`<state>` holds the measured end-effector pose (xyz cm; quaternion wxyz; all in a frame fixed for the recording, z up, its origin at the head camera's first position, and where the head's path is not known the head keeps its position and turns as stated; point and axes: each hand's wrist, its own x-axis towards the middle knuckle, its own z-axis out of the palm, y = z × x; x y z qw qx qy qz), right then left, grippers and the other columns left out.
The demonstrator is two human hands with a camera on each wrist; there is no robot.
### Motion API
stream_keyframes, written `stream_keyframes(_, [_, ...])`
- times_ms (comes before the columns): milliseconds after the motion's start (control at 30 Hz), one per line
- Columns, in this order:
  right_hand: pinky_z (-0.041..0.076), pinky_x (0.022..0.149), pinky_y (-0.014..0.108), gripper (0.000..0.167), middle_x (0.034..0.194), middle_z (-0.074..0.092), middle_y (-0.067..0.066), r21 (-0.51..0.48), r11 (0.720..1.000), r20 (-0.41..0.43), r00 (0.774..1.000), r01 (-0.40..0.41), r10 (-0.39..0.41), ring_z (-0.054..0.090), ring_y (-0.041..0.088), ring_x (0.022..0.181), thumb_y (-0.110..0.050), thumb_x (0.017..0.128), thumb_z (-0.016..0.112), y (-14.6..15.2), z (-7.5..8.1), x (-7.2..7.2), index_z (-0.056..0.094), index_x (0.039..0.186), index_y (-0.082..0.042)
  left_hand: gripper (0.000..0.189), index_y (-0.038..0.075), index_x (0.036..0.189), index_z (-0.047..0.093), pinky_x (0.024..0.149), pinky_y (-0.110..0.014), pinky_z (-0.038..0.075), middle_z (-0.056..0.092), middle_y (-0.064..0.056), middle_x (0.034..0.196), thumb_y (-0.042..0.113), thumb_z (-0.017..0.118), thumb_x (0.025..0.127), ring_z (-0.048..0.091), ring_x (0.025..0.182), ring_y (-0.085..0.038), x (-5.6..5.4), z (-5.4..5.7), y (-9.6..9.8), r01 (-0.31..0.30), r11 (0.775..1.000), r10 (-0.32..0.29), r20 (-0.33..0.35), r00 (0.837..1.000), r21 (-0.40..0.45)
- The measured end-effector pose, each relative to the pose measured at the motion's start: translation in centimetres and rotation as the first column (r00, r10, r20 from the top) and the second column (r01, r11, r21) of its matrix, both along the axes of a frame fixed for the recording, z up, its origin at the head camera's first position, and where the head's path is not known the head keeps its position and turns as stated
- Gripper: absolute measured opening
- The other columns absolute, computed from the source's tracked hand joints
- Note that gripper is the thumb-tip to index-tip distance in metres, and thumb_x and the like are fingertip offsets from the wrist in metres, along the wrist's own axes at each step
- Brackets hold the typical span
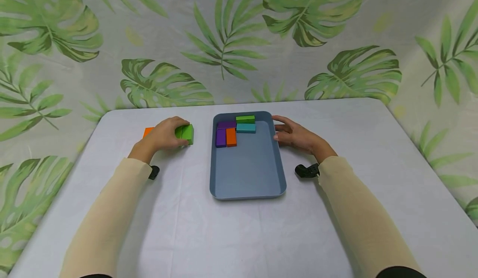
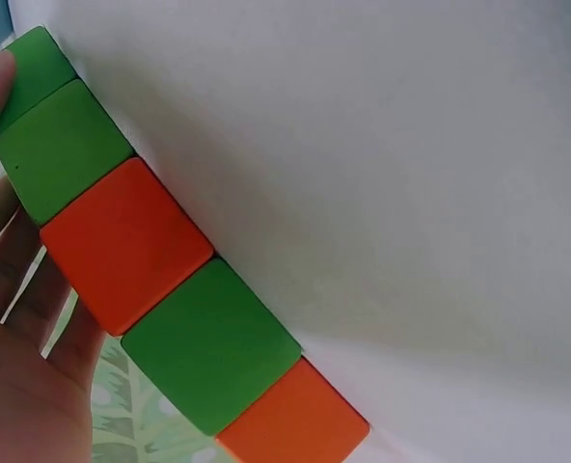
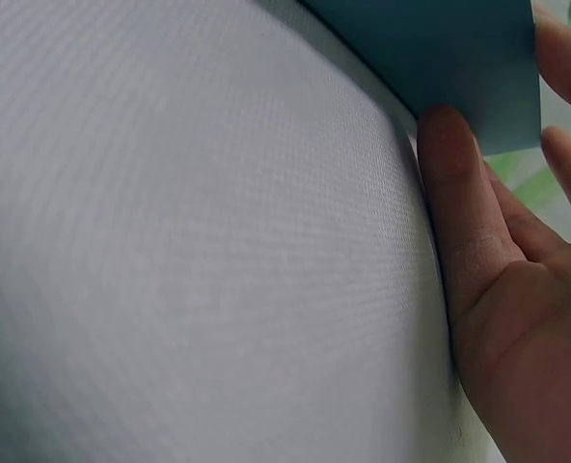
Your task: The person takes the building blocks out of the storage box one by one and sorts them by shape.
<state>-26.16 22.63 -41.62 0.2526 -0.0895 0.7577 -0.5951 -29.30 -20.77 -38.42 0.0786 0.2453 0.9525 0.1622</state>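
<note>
My left hand (image 1: pixel 162 133) is at a row of blocks left of the tray. Its thumb and fingers pinch the green block (image 1: pixel 189 134) at the row's tray-side end. In the left wrist view, a second green block (image 2: pixel 64 149), a red-orange block (image 2: pixel 126 246), another green block (image 2: pixel 211 345) and an orange block (image 2: pixel 293 415) continue the row, touching end to end. My right hand (image 1: pixel 296 137) rests against the right side of the blue-grey tray (image 1: pixel 248 170), fingers loosely bent. The right wrist view shows its thumb (image 3: pixel 459 193) against the tray's outer wall (image 3: pixel 459 68).
Inside the tray's far left part lie a light green block (image 1: pixel 245 119), a teal block (image 1: pixel 246 128), an orange block (image 1: pixel 231 137) and two purple blocks, one upright (image 1: pixel 221 138) and one crosswise (image 1: pixel 226 125). A white cloth (image 1: pixel 194 236) covers the table; a leaf-patterned curtain (image 1: pixel 239 87) hangs behind.
</note>
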Motion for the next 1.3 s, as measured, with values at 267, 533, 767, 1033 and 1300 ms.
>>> stream_keyframes(267, [0.03, 0.12, 0.056, 0.08, 0.164, 0.023, 0.016, 0.003, 1.0, 0.006, 1.0, -0.004, 0.004, 0.035, 0.037, 0.147, -0.014, 0.097, 0.062, 0.1, -0.1, 0.1, 0.014, 0.16, -0.026, 0.068, 0.002, 0.142, 0.051, 0.114, -0.056, 0.037, 0.046, -0.021, 0.149, 0.025, 0.076, 0.083, 0.043, 0.137, -0.041, 0.4, 0.2, 0.2, 0.013, 1.0, -0.014, -0.024, 1.0, -0.018])
stream_keyframes(533, [0.032, 0.119, 0.056, 0.081, 0.164, 0.023, 0.016, 0.012, 1.0, 0.001, 1.0, -0.004, 0.004, 0.036, 0.038, 0.147, -0.014, 0.097, 0.062, 0.4, 0.0, 0.1, 0.012, 0.16, -0.026, 0.053, 0.003, 0.134, 0.059, 0.112, -0.054, 0.041, 0.051, -0.016, 0.146, 0.026, 0.073, 0.088, 0.047, 0.136, -0.036, 1.8, 2.9, 3.5, 0.062, 0.998, -0.059, -0.246, 0.967, 0.004])
stream_keyframes(767, [0.031, 0.119, 0.056, 0.081, 0.164, 0.023, 0.016, 0.012, 1.0, 0.005, 1.0, 0.0, 0.0, 0.035, 0.038, 0.147, -0.014, 0.097, 0.062, 0.4, -0.1, 0.2, 0.012, 0.16, -0.026, 0.041, 0.005, 0.128, 0.064, 0.112, -0.048, 0.043, 0.058, -0.013, 0.139, 0.023, 0.069, 0.092, 0.051, 0.132, -0.032, 2.8, 5.2, 8.1, 0.195, 0.981, -0.193, -0.297, 0.935, -0.024])
stream_keyframes(1033, [0.032, 0.119, 0.056, 0.08, 0.164, 0.023, 0.016, 0.016, 1.0, -0.006, 1.0, -0.01, 0.01, 0.035, 0.038, 0.147, -0.013, 0.098, 0.061, 0.3, -0.1, 0.2, 0.012, 0.16, -0.026, 0.037, 0.003, 0.127, 0.064, 0.109, -0.045, 0.047, 0.061, -0.012, 0.134, 0.015, 0.064, 0.093, 0.056, 0.126, -0.03, 2.7, 5.2, 11.7, 0.278, 0.96, -0.281, -0.222, 0.934, -0.042])
stream_keyframes(1300, [0.032, 0.12, 0.055, 0.078, 0.165, 0.022, 0.015, 0.021, 1.0, -0.014, 1.0, -0.02, 0.02, 0.035, 0.037, 0.147, -0.015, 0.099, 0.06, 0.2, 0.1, 0.1, 0.013, 0.16, -0.027, 0.034, 0.004, 0.123, 0.068, 0.102, -0.043, 0.052, 0.065, -0.012, 0.127, 0.005, 0.054, 0.092, 0.061, 0.118, -0.03, 1.6, 4.6, 14.2, 0.304, 0.942, -0.328, -0.202, 0.923, -0.143])
